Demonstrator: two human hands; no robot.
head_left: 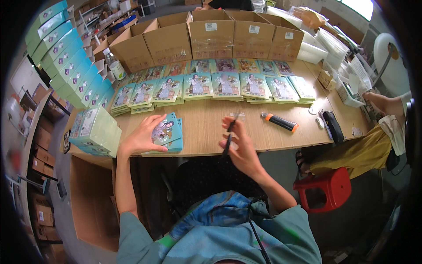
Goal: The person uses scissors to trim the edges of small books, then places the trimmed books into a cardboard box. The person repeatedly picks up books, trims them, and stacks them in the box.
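Note:
My left hand (140,136) spans a short stack of teal picture cards (174,132) at the table's near edge, its fingers at the far side and its thumb at the near side. The top cards lie slightly fanned. To the right, my right hand (242,152) is raised over the edge of the wooden table, closed on black-handled scissors (228,143); their blades are blurred and point away from me. Beyond both hands runs a row of pale green card stacks (198,86), with another row of picture cards (225,65) behind it.
Open cardboard boxes (212,42) line the back. Teal boxes (70,66) tower at the left, above a shrink-wrapped bundle (94,132). A utility knife (280,122) and black pouch (332,126) lie at right. Another person's arm (384,103) reaches in near a red stool (323,189).

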